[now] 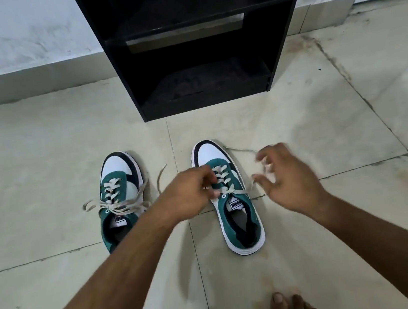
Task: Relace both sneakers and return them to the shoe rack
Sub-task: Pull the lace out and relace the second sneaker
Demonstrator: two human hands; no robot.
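Note:
Two green, white and navy sneakers stand side by side on the tiled floor, toes pointing at the rack. The left sneaker (120,192) has loose cream laces spread across its tongue. My left hand (190,193) pinches the lace at the upper eyelets of the right sneaker (233,202). My right hand (284,174) hovers just right of that shoe, blurred, fingers curled around the lace's free end (241,150), which trails over the floor. The black shoe rack (198,45) stands ahead against the wall, its shelves bare.
Pale floor tiles (41,164) with dark grout lines spread all around. A white wall with a skirting strip (29,76) runs behind the rack. My bare foot (292,307) shows at the bottom edge, right of centre.

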